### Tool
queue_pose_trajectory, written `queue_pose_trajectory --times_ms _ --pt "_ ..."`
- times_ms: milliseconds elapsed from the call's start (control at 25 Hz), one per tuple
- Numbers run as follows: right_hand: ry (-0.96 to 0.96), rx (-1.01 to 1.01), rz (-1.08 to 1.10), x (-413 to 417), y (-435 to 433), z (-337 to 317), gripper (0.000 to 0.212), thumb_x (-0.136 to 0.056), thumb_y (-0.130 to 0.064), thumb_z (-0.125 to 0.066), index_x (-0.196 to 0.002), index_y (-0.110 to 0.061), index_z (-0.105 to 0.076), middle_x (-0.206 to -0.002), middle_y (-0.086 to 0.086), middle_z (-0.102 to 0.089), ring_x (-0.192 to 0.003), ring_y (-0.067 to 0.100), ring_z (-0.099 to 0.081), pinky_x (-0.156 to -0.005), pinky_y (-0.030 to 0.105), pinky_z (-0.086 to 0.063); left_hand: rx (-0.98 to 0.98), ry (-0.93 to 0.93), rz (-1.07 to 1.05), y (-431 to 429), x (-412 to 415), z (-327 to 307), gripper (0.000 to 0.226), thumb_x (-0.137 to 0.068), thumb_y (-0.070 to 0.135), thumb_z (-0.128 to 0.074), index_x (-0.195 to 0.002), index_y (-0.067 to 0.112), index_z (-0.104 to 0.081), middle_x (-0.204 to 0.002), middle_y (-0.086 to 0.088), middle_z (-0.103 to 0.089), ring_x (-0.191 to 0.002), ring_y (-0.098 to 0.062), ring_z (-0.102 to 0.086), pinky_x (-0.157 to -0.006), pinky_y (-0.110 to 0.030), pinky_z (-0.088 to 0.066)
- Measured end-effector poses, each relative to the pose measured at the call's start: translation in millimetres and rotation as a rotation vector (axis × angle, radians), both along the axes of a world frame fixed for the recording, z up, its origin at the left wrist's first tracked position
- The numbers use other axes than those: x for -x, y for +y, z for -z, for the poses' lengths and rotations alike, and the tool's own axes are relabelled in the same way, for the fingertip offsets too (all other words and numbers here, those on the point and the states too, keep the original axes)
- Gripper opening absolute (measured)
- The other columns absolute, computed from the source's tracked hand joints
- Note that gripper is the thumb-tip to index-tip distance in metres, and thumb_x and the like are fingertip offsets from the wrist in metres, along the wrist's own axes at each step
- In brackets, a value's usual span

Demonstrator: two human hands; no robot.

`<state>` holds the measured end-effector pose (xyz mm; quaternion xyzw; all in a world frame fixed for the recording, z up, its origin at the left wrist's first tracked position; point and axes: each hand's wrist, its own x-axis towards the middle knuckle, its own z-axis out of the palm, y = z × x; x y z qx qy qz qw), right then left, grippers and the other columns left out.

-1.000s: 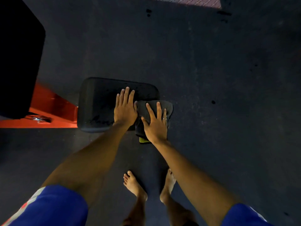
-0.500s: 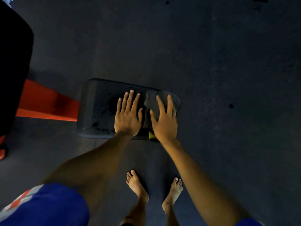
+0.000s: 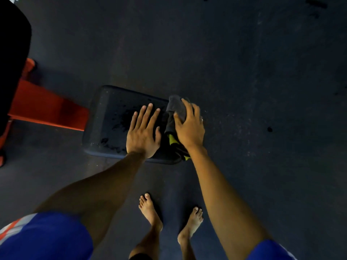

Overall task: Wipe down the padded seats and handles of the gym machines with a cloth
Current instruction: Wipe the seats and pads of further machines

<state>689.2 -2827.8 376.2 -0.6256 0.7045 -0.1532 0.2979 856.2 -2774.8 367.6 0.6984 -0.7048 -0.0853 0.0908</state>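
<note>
Left hand (image 3: 143, 132) flat, fingers straight, pressing on seat (image 3: 112, 119), likely steadying pad. Right hand (image 3: 189, 127) curled round bunched cloth (image 3: 176, 106) at seat's right edge, placed to wipe that side. Dark blotches mid-seat look wet.

No text, label or number can be read anywhere.

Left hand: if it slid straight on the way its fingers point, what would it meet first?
The left hand meets only bare pad, then its far edge, with floor beyond. The cloth in the right hand lies to the side, probably just missed.
</note>
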Motion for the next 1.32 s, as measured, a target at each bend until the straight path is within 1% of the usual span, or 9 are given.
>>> queue_pose_trajectory --times_ms 160,240,440,560,640,720,840,1080,1320 --pt "0.165 0.119 -0.122 -4 33 -3 0.067 -0.099 -0.060 -0.039 -0.161 -0.037 -0.027 -0.170 0.009 -0.019 -0.153 0.045 -0.022 -0.119 0.058 -0.032 -0.006 -0.001 0.014 -1 0 -2 0.062 -0.102 0.037 -0.032 -0.161 0.018 -0.028 -0.169 -0.007 -0.018 -0.158 -0.022 -0.010 -0.127 -0.048 -0.013" --pt "0.104 0.147 -0.216 1 29 4 0.069 -0.098 -0.060 -0.045 -0.160 -0.037 -0.028 -0.169 0.008 -0.021 -0.153 0.041 -0.022 -0.119 0.055 -0.032 -0.004 0.007 0.009 -1 -1 -1 0.062 -0.102 0.036 -0.033 -0.161 0.018 -0.028 -0.169 -0.007 -0.019 -0.157 -0.023 -0.011 -0.127 -0.048 -0.014" --pt "-0.503 -0.271 0.429 12 -21 3 0.072 -0.098 -0.056 -0.061 -0.157 -0.023 -0.038 -0.154 0.008 -0.050 -0.139 0.031 -0.050 -0.114 0.044 -0.043 0.008 0.028 -0.003 0 1 1 0.063 -0.101 0.036 -0.035 -0.161 0.019 -0.028 -0.169 -0.006 -0.020 -0.157 -0.023 -0.013 -0.127 -0.048 -0.015" --pt "-0.056 -0.073 0.139 -6 28 -8 0.079 -0.099 -0.065 -0.048 -0.163 -0.028 -0.021 -0.167 0.011 -0.026 -0.147 0.036 -0.036 -0.115 0.049 -0.038 0.021 0.031 0.003 0 0 1 0.062 -0.101 0.036 -0.033 -0.160 0.019 -0.029 -0.168 -0.007 -0.021 -0.157 -0.024 -0.014 -0.127 -0.049 -0.016" --pt "0.105 0.111 -0.061 -7 51 -3 0.080 -0.097 -0.067 -0.046 -0.164 -0.032 -0.020 -0.169 0.014 -0.016 -0.150 0.040 -0.029 -0.117 0.051 -0.035 0.015 0.027 0.006 0 -1 -1 0.061 -0.102 0.036 -0.032 -0.160 0.018 -0.029 -0.168 -0.008 -0.021 -0.157 -0.024 -0.014 -0.127 -0.049 -0.016" --pt "-0.053 0.064 -0.026 1 34 3 0.078 -0.095 -0.063 -0.055 -0.161 -0.037 -0.024 -0.167 0.008 -0.022 -0.147 0.036 -0.036 -0.111 0.051 -0.042 0.015 0.032 0.004 -1 1 -2 0.061 -0.102 0.036 -0.034 -0.160 0.018 -0.030 -0.168 -0.008 -0.022 -0.157 -0.024 -0.015 -0.127 -0.048 -0.016" --pt "-0.328 -0.143 0.263 5 4 1 0.073 -0.098 -0.056 -0.060 -0.160 -0.037 -0.027 -0.161 0.003 -0.034 -0.140 0.031 -0.046 -0.103 0.046 -0.047 0.008 0.035 -0.005 0 1 -1 0.062 -0.100 0.036 -0.035 -0.160 0.019 -0.029 -0.169 -0.006 -0.021 -0.157 -0.023 -0.014 -0.127 -0.047 -0.014" --pt "0.042 0.093 -0.112 1 102 7 0.069 -0.099 -0.062 -0.045 -0.162 -0.043 -0.024 -0.173 0.008 -0.002 -0.157 0.039 -0.012 -0.120 0.060 -0.032 0.028 0.047 -0.010 0 0 0 0.061 -0.101 0.035 -0.035 -0.160 0.020 -0.031 -0.168 -0.007 -0.023 -0.157 -0.024 -0.016 -0.127 -0.048 -0.016" --pt "0.193 0.050 -0.175 -9 17 -2 0.055 -0.100 -0.056 -0.046 -0.155 -0.051 -0.035 -0.171 0.000 -0.016 -0.155 0.040 -0.015 -0.116 0.066 -0.031 0.000 0.021 -0.004 -2 0 0 0.063 -0.101 0.038 -0.032 -0.160 0.018 -0.029 -0.168 -0.006 -0.021 -0.157 -0.022 -0.014 -0.127 -0.047 -0.015"
